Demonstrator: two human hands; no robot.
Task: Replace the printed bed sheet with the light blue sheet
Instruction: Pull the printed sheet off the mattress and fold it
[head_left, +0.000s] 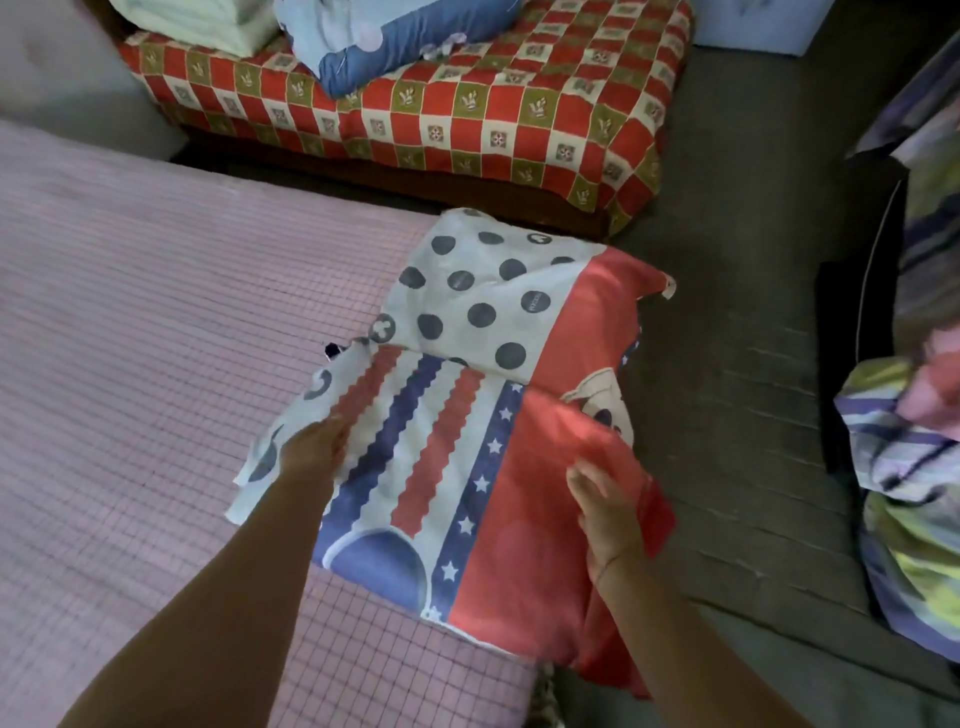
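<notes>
Left hand (311, 447), right hand (602, 512) on printed bed sheet (452, 441) (dot lettering unreadable)

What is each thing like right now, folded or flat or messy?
pink checked mattress: mostly uncovered.
printed sheet: folded, lying on the mattress corner.
left hand: on the sheet's stripes.
right hand: flat on its red part.
blue quilt: folded, on the red checked bed.
cloth heap: crumpled, on the right.
</notes>
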